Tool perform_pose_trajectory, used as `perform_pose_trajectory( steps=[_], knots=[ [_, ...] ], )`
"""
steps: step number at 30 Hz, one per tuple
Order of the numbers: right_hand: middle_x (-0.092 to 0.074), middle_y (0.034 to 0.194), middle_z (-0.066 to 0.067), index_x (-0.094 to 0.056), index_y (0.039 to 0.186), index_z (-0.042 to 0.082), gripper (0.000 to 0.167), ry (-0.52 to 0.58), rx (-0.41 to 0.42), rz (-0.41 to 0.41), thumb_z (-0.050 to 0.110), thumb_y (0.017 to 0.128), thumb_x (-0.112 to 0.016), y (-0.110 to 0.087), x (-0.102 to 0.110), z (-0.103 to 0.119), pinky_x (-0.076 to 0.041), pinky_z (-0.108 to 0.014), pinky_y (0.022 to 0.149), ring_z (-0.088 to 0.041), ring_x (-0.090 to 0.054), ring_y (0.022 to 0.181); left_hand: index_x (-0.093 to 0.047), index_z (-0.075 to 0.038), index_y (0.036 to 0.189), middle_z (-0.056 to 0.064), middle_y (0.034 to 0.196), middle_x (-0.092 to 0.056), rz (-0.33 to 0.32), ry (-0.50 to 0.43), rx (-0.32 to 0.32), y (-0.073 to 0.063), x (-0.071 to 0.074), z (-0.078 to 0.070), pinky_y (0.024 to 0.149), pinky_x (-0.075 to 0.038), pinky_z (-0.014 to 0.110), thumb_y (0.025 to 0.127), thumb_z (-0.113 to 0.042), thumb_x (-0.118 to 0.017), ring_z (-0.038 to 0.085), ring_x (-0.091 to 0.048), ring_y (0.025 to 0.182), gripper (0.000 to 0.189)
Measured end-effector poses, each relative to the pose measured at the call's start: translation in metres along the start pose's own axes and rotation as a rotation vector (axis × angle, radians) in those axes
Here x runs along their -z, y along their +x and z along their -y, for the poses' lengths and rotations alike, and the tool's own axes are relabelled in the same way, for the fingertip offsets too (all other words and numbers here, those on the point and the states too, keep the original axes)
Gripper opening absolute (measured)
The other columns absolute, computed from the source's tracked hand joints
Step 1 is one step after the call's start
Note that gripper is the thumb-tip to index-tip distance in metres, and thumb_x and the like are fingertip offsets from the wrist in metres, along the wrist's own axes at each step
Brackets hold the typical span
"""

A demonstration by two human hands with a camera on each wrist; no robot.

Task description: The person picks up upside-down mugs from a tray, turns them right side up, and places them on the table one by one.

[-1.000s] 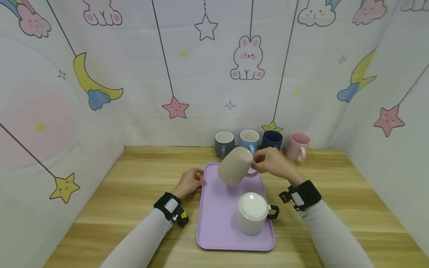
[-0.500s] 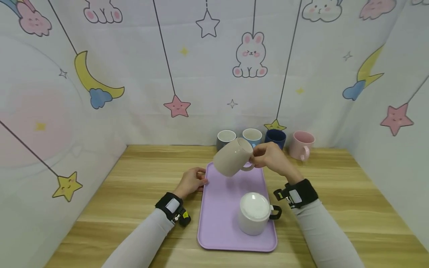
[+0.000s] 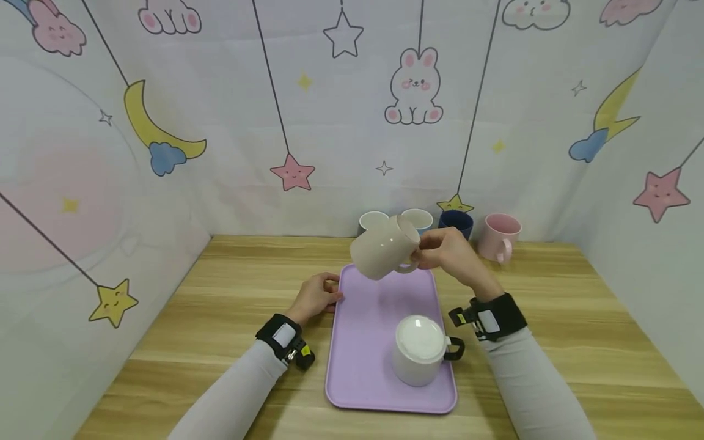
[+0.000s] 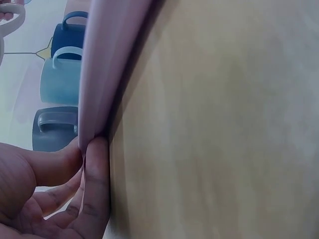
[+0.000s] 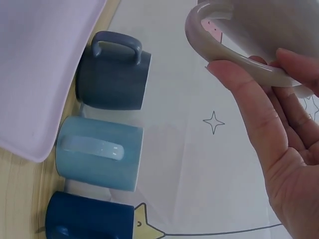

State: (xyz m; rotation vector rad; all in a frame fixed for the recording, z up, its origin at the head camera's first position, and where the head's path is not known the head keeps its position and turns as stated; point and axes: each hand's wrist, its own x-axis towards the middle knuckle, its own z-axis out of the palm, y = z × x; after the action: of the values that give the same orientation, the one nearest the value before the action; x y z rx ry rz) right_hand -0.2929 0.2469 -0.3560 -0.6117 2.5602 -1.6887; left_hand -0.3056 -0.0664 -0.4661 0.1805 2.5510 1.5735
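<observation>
My right hand (image 3: 453,256) grips a beige mug (image 3: 382,249) by its handle, tilted in the air over the far end of a lilac tray (image 3: 360,342). In the right wrist view, thumb and fingers close round the mug's handle (image 5: 249,67). My left hand (image 3: 316,297) pinches the tray's left rim between thumb and fingers, clearly seen in the left wrist view, where the rim (image 4: 102,74) stands above the wooden table. On the tray's near right part a white mug (image 3: 419,357) sits upside down, its black handle pointing right past the rim.
Along the back wall stand a grey mug (image 5: 112,77), a light blue mug (image 5: 99,152), a dark blue mug (image 3: 456,223) and a pink mug (image 3: 498,235). The held mug partly hides the grey and light blue ones in the head view. A printed cloth (image 3: 247,122) hangs behind the table.
My right hand has lifted the beige mug a little higher and its mouth end has turned in the air. The left hand stays at the tray's rim. The head view has shifted slightly.
</observation>
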Motion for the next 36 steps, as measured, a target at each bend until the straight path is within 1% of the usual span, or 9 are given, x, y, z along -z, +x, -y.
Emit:
perform_pose_trajectory(
  steps=[8,14,17,21,22,24,28,31,36],
  knots=[
    [-0.073,0.115,-0.019,-0.073,0.118,-0.006,0.031,0.117,0.029,-0.003,0.011,0.093,-0.078,0.001,-0.006,0.003,-0.065,-0.040,0.081,-0.026,-0.073,0.099,-0.060,0.007,0.135,0.011,0.090,-0.065,0.008,0.044,0.006,0.002,0.002,-0.003,0.064,-0.064,0.031,0.093,0.006,-0.073,0.017,-0.068,0.075,0.044],
    [-0.072,0.116,-0.019,-0.070,0.122,-0.008,0.034,0.204,0.029,0.007,0.008,0.094,-0.077,0.003,-0.011,0.006,-0.064,-0.043,0.081,-0.026,-0.074,0.099,-0.054,0.008,0.140,0.016,0.096,-0.066,0.001,0.071,0.003,0.000,0.005,-0.008,0.064,-0.065,0.032,0.092,0.007,-0.073,0.022,-0.071,0.077,0.051],
    [-0.072,0.116,-0.019,-0.069,0.124,-0.009,0.035,0.234,0.032,0.013,0.007,0.094,-0.077,0.004,-0.012,0.006,-0.064,-0.044,0.082,-0.027,-0.074,0.100,-0.055,0.008,0.140,0.017,0.100,-0.068,-0.033,0.106,-0.039,-0.002,0.007,-0.015,0.064,-0.064,0.032,0.093,0.005,-0.072,0.023,-0.071,0.078,0.050],
    [-0.074,0.112,-0.016,-0.069,0.122,-0.009,0.034,0.247,0.045,-0.002,0.006,0.093,-0.077,0.004,-0.011,0.006,-0.063,-0.049,0.085,-0.026,-0.075,0.099,-0.065,0.002,0.133,0.015,0.104,-0.071,-0.098,0.168,-0.161,-0.001,0.006,-0.029,0.069,-0.061,0.031,0.095,-0.004,-0.074,0.026,-0.071,0.089,0.039],
    [-0.075,0.110,-0.015,-0.069,0.121,-0.009,0.032,0.254,0.049,-0.010,0.005,0.093,-0.076,0.004,-0.011,0.006,-0.062,-0.049,0.085,-0.025,-0.075,0.098,-0.067,0.000,0.131,0.015,0.105,-0.071,-0.102,0.153,-0.187,-0.001,0.005,-0.035,0.072,-0.060,0.031,0.096,-0.006,-0.074,0.027,-0.071,0.092,0.037],
    [-0.075,0.108,-0.014,-0.069,0.121,-0.010,0.031,0.269,0.065,-0.022,0.004,0.094,-0.075,0.003,-0.011,0.005,-0.062,-0.051,0.086,-0.024,-0.075,0.097,-0.069,0.000,0.128,0.014,0.107,-0.071,-0.070,0.075,-0.232,-0.001,0.001,-0.046,0.077,-0.062,0.032,0.097,-0.009,-0.074,0.031,-0.071,0.099,0.033],
    [-0.074,0.109,-0.012,-0.067,0.125,-0.010,0.032,0.302,0.101,-0.033,0.001,0.095,-0.072,0.003,-0.010,0.004,-0.063,-0.048,0.084,-0.023,-0.074,0.098,-0.069,0.003,0.122,0.015,0.111,-0.069,0.047,-0.129,-0.268,-0.003,-0.008,-0.067,0.085,-0.063,0.033,0.098,-0.012,-0.073,0.038,-0.070,0.106,0.029],
    [-0.074,0.112,-0.012,-0.067,0.127,-0.009,0.033,0.318,0.102,-0.040,0.001,0.096,-0.072,0.001,-0.011,0.005,-0.063,-0.046,0.084,-0.023,-0.074,0.100,-0.067,0.004,0.119,0.016,0.113,-0.069,0.112,-0.204,-0.301,-0.006,-0.015,-0.077,0.088,-0.062,0.034,0.098,-0.011,-0.072,0.037,-0.070,0.109,0.026],
    [-0.072,0.115,-0.013,-0.066,0.129,-0.010,0.035,0.330,0.089,-0.040,0.002,0.096,-0.072,-0.001,-0.013,0.007,-0.061,-0.050,0.087,-0.024,-0.074,0.103,-0.064,0.003,0.129,0.019,0.122,-0.067,0.147,-0.323,-0.309,-0.009,-0.024,-0.084,0.094,-0.061,0.038,0.097,-0.007,-0.071,0.029,-0.069,0.110,0.034]
  ],
)
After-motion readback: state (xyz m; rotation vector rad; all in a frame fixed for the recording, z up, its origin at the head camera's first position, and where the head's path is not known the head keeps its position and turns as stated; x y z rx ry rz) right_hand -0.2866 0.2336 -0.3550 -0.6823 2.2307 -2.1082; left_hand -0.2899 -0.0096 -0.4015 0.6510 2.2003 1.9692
